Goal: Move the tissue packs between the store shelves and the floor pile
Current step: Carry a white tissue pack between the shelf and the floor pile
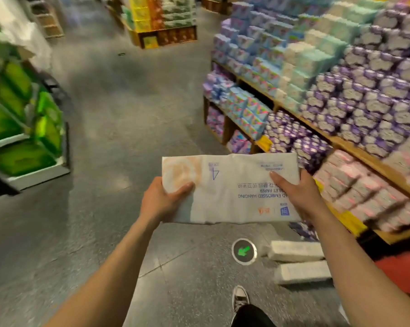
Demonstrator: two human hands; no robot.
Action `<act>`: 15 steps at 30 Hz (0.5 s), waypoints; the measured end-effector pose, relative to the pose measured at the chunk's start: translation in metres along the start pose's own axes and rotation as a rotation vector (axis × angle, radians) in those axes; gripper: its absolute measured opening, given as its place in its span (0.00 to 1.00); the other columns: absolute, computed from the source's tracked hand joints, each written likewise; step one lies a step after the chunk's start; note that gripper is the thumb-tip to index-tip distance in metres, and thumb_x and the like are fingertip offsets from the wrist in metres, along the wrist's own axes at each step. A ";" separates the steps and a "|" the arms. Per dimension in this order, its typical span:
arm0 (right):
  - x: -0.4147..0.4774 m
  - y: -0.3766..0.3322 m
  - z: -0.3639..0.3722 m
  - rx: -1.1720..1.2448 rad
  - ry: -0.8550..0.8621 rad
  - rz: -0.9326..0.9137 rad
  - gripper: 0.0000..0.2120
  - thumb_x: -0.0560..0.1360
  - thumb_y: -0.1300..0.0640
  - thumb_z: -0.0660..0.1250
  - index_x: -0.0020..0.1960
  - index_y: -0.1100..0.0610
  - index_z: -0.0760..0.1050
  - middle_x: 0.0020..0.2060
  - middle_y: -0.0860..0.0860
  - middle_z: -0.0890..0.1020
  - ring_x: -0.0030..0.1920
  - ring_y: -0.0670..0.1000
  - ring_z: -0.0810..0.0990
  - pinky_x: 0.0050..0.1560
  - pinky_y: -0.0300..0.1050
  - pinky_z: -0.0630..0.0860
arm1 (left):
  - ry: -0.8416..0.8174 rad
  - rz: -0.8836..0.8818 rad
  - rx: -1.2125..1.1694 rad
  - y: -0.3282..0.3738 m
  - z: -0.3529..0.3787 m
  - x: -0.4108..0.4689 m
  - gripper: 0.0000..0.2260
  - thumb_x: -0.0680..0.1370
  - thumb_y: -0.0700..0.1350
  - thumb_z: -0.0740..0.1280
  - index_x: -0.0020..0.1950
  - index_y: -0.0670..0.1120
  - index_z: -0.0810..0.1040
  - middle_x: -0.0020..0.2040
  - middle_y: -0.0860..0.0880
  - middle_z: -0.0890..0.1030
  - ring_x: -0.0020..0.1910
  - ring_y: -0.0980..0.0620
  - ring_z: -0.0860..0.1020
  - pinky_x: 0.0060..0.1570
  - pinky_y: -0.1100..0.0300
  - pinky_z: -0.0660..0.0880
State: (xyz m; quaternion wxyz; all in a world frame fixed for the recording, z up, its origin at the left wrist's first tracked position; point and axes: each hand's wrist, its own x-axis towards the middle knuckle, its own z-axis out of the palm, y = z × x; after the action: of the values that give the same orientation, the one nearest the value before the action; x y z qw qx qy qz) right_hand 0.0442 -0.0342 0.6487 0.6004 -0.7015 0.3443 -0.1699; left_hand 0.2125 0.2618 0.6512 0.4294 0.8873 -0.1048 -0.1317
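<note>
In the head view, you hold a flat white plastic-wrapped tissue pack with blue print (230, 190) out in front of you, lengthwise between your two hands and up in the air above the speckled grey floor (119, 119). Its print reads upside down to you.

Your left hand (159, 199) grips the pack's left end. The thumb is curled over the top face, and the other fingers are hidden underneath. Your right hand (296, 194) grips the right end the same way, with the thumb laid across the top near the small print and the fingers out of sight below.

Below your right forearm, two long white tissue packs (296, 250) lie on the floor just beside each other. They are well apart from the one you carry. A round floor sticker with a green arrow (244, 251) sits near them, and your black-and-white sneaker (240, 297) is planted closer to you.

On your right, the wooden store shelves (355, 147) are stacked with purple, teal, blue and pink packs. A rack of green packs (22, 128) stands to your left, blurred.
</note>
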 end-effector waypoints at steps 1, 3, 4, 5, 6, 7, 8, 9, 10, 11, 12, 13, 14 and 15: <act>0.013 -0.007 0.028 0.000 -0.044 -0.011 0.27 0.70 0.46 0.79 0.62 0.55 0.75 0.51 0.52 0.86 0.45 0.54 0.88 0.42 0.58 0.85 | 0.037 -0.017 -0.022 -0.014 -0.018 0.008 0.26 0.65 0.70 0.72 0.53 0.53 0.83 0.47 0.55 0.86 0.47 0.51 0.84 0.46 0.53 0.80; 0.042 -0.021 0.087 -0.021 -0.134 -0.021 0.32 0.66 0.42 0.80 0.62 0.56 0.74 0.51 0.53 0.86 0.46 0.54 0.88 0.42 0.58 0.85 | 0.115 -0.072 -0.055 -0.048 -0.052 0.026 0.27 0.63 0.70 0.71 0.52 0.54 0.83 0.47 0.55 0.85 0.47 0.52 0.84 0.46 0.52 0.80; 0.054 -0.026 0.116 -0.030 -0.179 -0.032 0.31 0.67 0.43 0.80 0.61 0.57 0.73 0.51 0.53 0.86 0.45 0.53 0.87 0.41 0.55 0.85 | 0.158 -0.102 -0.076 -0.061 -0.066 0.033 0.27 0.63 0.71 0.71 0.53 0.54 0.82 0.47 0.55 0.85 0.47 0.52 0.83 0.47 0.52 0.80; 0.066 -0.034 0.144 -0.039 -0.228 -0.048 0.29 0.68 0.45 0.80 0.61 0.58 0.73 0.50 0.52 0.86 0.45 0.52 0.87 0.39 0.51 0.85 | 0.205 -0.132 -0.107 -0.076 -0.080 0.042 0.27 0.63 0.70 0.72 0.54 0.54 0.81 0.49 0.56 0.85 0.49 0.52 0.83 0.48 0.52 0.79; 0.080 -0.039 0.174 -0.048 -0.283 -0.067 0.28 0.69 0.46 0.79 0.61 0.59 0.74 0.50 0.52 0.86 0.44 0.51 0.87 0.38 0.49 0.84 | 0.248 -0.175 -0.142 -0.090 -0.093 0.052 0.27 0.65 0.69 0.74 0.56 0.53 0.79 0.51 0.55 0.83 0.50 0.51 0.82 0.48 0.53 0.78; 0.093 -0.043 0.204 -0.061 -0.327 -0.079 0.29 0.68 0.45 0.80 0.61 0.60 0.75 0.49 0.53 0.87 0.44 0.51 0.88 0.38 0.48 0.84 | 0.297 -0.211 -0.189 -0.104 -0.106 0.061 0.27 0.67 0.66 0.76 0.57 0.52 0.76 0.52 0.54 0.82 0.52 0.51 0.81 0.49 0.53 0.77; 0.105 -0.049 0.235 -0.071 -0.378 -0.094 0.31 0.67 0.43 0.80 0.61 0.60 0.75 0.49 0.53 0.87 0.44 0.49 0.87 0.38 0.46 0.83 | 0.352 -0.248 -0.235 -0.114 -0.120 0.070 0.26 0.69 0.63 0.77 0.58 0.51 0.74 0.53 0.54 0.80 0.53 0.50 0.80 0.50 0.53 0.76; 0.117 -0.055 0.265 -0.085 -0.435 -0.116 0.33 0.65 0.40 0.80 0.60 0.60 0.76 0.49 0.52 0.87 0.44 0.48 0.87 0.37 0.44 0.83 | 0.402 -0.282 -0.273 -0.127 -0.133 0.078 0.26 0.70 0.60 0.77 0.59 0.49 0.72 0.52 0.55 0.79 0.53 0.50 0.79 0.51 0.52 0.76; 0.128 -0.062 0.295 -0.104 -0.496 -0.131 0.34 0.63 0.37 0.79 0.59 0.58 0.77 0.48 0.51 0.87 0.44 0.48 0.87 0.38 0.43 0.82 | 0.438 -0.323 -0.305 -0.138 -0.147 0.085 0.26 0.70 0.60 0.77 0.59 0.48 0.71 0.52 0.55 0.78 0.53 0.49 0.79 0.52 0.51 0.76; 0.137 -0.071 0.323 -0.118 -0.536 -0.128 0.36 0.61 0.35 0.78 0.59 0.57 0.77 0.48 0.51 0.87 0.45 0.49 0.87 0.40 0.46 0.84 | 0.472 -0.361 -0.326 -0.149 -0.161 0.091 0.27 0.70 0.61 0.77 0.59 0.48 0.71 0.53 0.54 0.78 0.53 0.49 0.79 0.52 0.50 0.77; 0.144 -0.079 0.351 -0.129 -0.586 -0.119 0.37 0.60 0.33 0.78 0.59 0.56 0.78 0.49 0.50 0.87 0.46 0.50 0.87 0.43 0.50 0.84 | 0.509 -0.393 -0.341 -0.159 -0.176 0.096 0.28 0.69 0.61 0.77 0.60 0.48 0.70 0.54 0.52 0.79 0.53 0.49 0.79 0.52 0.50 0.77; 0.152 -0.085 0.380 -0.127 -0.641 -0.121 0.37 0.60 0.33 0.78 0.59 0.56 0.78 0.49 0.50 0.87 0.47 0.51 0.87 0.46 0.53 0.85 | 0.554 -0.415 -0.354 -0.169 -0.191 0.102 0.29 0.69 0.61 0.77 0.60 0.47 0.70 0.55 0.51 0.78 0.53 0.50 0.79 0.50 0.50 0.77; 0.158 -0.093 0.407 -0.126 -0.702 -0.139 0.37 0.60 0.33 0.78 0.60 0.55 0.78 0.49 0.50 0.87 0.47 0.51 0.87 0.47 0.55 0.85 | 0.604 -0.438 -0.360 -0.175 -0.207 0.107 0.29 0.70 0.60 0.77 0.60 0.46 0.69 0.55 0.51 0.78 0.52 0.51 0.79 0.47 0.53 0.77; 0.162 -0.104 0.435 -0.137 -0.745 -0.162 0.36 0.62 0.33 0.78 0.60 0.55 0.78 0.50 0.50 0.87 0.48 0.51 0.87 0.48 0.55 0.84 | 0.652 -0.457 -0.362 -0.184 -0.222 0.113 0.28 0.70 0.58 0.77 0.60 0.46 0.69 0.55 0.51 0.77 0.50 0.53 0.78 0.43 0.57 0.75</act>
State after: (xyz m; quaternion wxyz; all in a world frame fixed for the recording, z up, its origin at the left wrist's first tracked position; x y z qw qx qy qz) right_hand 0.4708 0.1742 0.6235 0.6207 -0.7786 0.0566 0.0732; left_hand 0.4040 0.5031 0.6226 0.5485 0.7933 0.2600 0.0477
